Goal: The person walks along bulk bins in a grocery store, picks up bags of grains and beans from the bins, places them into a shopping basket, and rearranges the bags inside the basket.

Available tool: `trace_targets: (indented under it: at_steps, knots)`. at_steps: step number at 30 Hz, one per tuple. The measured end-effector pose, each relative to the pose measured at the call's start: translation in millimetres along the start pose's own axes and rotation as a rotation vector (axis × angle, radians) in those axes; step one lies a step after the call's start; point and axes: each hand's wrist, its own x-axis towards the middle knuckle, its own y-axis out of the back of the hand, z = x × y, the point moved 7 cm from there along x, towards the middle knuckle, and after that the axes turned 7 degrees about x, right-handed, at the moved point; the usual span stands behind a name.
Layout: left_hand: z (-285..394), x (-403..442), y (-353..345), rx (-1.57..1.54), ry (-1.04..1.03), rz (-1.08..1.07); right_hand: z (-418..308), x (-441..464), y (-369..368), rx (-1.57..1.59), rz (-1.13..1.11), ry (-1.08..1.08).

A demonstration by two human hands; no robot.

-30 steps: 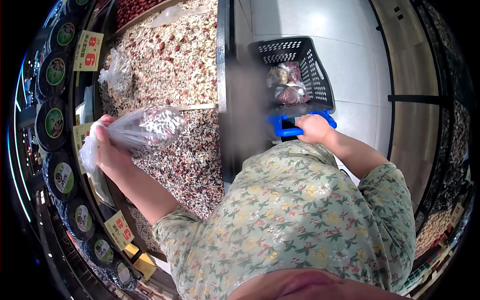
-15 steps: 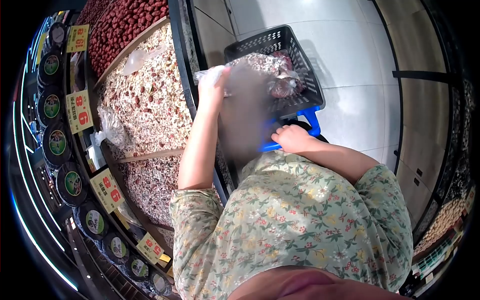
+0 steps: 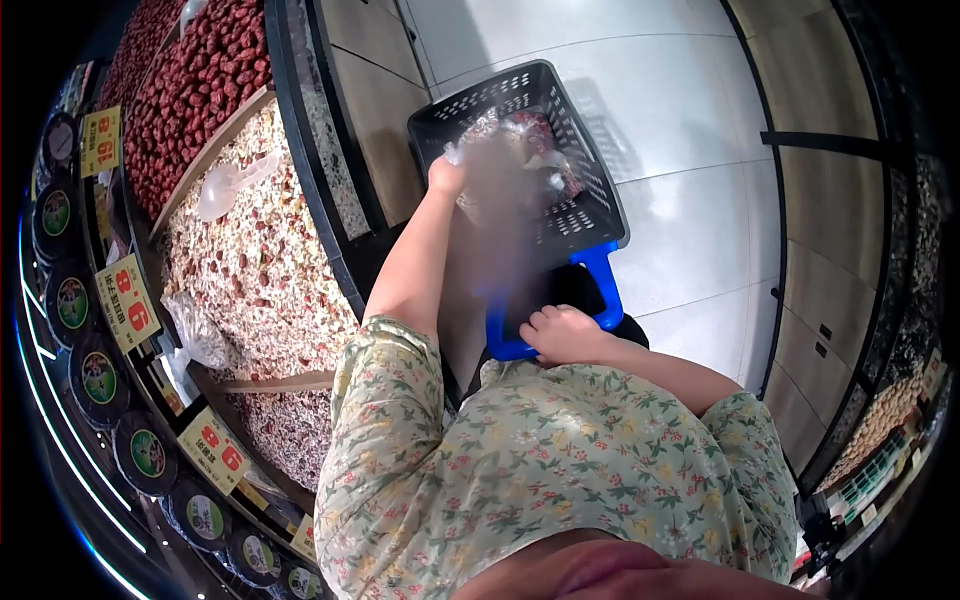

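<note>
**Left Hand at Basket Wall: Bag Position**

Held at the left side of the black basket (image 3: 588,230), in the left hand (image 3: 447,180): a clear mixed-grain bag (image 3: 480,130). Fingers of this hand curled closed, with whitish gathered plastic protruding above; apparently gripped at the neck of the bag. Fingertips too blurred for confirmation.

Bag position: within the outline of the basket, to the right of the left fingers and directly beside them. Long axis: seemingly running from the fingers away to the right, across the basket – exact line not readable through the blur. Cannot tell whether hanging or resting on the basket bottom. Farther right, inside the same basket: bagged dark-red goods (image 3: 572,172). Contact between the two: cannot tell.

Nearer hand: the left. Placed well apart, closer to the body: the right hand (image 3: 562,332), fingers wrapped over the near bar of the blue handle (image 3: 604,280) – no bag in that grip.

Left of the basket: loose grain (image 3: 280,270), with a translucent scoop (image 3: 217,192) and a tied bag (image 3: 200,330) on top.
</note>
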Motion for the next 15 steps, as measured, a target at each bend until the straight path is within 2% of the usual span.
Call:
trace_targets:
  at_steps: [5,7,9,11,13,14,15]
  knots:
    - [-36.4,38.4,-42.2,0.078,-0.008,0.04,3.3,4.7,-5.5,-0.072,-0.024,-0.028]
    - [-66.6,49.0,-65.1,-0.219,0.213,-0.022,3.1,6.8,-2.2,-0.048,-0.051,-0.045]
    - [-72.1,54.4,-70.5,-0.336,0.195,-0.004,4.2,9.9,-2.2,-0.047,-0.065,-0.06]
    - [-62.2,35.4,-65.6,-0.66,0.331,-0.016,5.2,10.7,-3.6,-0.045,-0.079,-0.074]
    - [-67.9,41.1,-74.3,-0.811,0.294,0.037,6.2,11.4,-2.2,-0.049,-0.03,-0.061]
    - [-66.4,44.2,-76.5,-0.655,0.253,-0.032,5.0,12.2,-2.0,-0.053,-0.04,-0.053]
    - [-70.1,45.5,-81.0,-0.678,0.238,-0.024,3.0,13.7,4.4,-0.074,0.027,-0.027]
